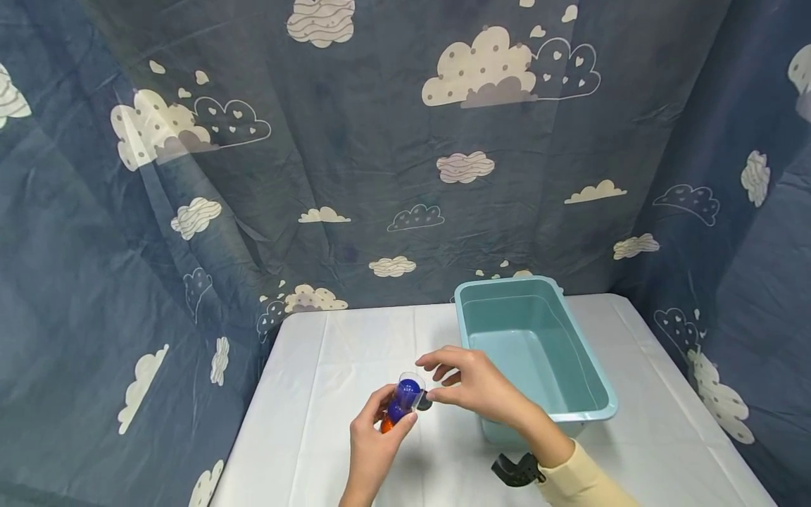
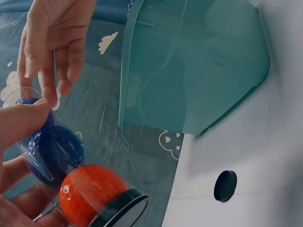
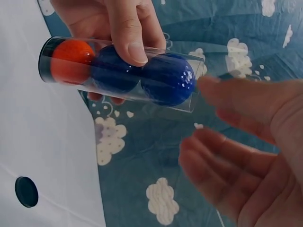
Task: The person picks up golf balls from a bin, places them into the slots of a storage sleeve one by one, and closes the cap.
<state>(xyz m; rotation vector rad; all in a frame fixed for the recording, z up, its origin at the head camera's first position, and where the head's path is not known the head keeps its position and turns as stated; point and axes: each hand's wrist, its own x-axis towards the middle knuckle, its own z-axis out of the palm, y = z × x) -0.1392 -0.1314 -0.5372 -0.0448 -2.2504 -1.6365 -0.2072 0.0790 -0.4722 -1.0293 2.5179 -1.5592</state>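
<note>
— Closest to the head camera, at six o'clock: left hand (image 1: pixel 370 443) rising from the bottom edge, thumb and fingers wrapped around a clear tube (image 1: pixel 400 403). What's in it?

— Three balls in a row. Right wrist view shows an orange ball (image 3: pixel 72 61) at the capped end, then two blue balls (image 3: pixel 142 75) toward the open mouth. Thumb presses across the tube wall over the middle ball.

— Right hand (image 1: pixel 478 386)?

— At three o'clock of the tube, just beside its open end. Fingers loosely spread and relaxed, nothing gripped. Whether a fingertip touches the rim, I cannot tell.

— Tube's position overall?

— Held in the air above the white table (image 1: pixel 304 436), tilted, mouth pointing toward twelve o'clock, near the table's front centre.

— Anything loose on the table?

— Small dark round cap (image 2: pixel 225 185), lying flat on the cloth, apart from both hands.

— Surroundings?

— Teal plastic bin (image 1: pixel 598 384) at two o'clock of the hands, standing on the table. Blue backdrop with cloud print (image 1: pixel 380 141) all around. Pale yellow sleeve (image 1: pixel 583 482) on the right arm, with a black wrist mount (image 1: pixel 516 470) at its cuff.
</note>
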